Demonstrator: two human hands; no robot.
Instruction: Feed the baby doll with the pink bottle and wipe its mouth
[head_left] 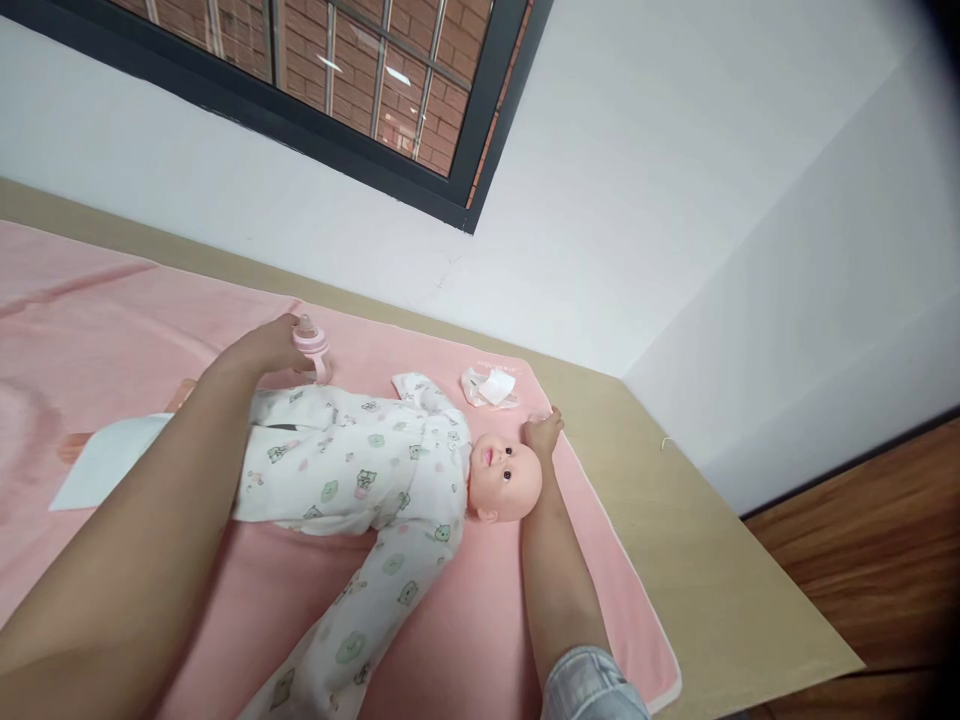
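The left hand (271,348) grips a pink-trimmed bottle (312,346) — its long axis near upright, leaning slightly, teat end up. The doll (367,460) lies face up on the pink blanket (457,640), its long axis running crosswise from under the left forearm to the right one, head pointing right. The right hand (544,432) is beyond the head, near a clear packet (489,387) — whether it holds anything, I cannot tell.

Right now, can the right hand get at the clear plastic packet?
Likely yes: the right hand is close to the clear plastic packet on the pink blanket, with nothing visible between them. Whether the hand already holds something is hard to tell.
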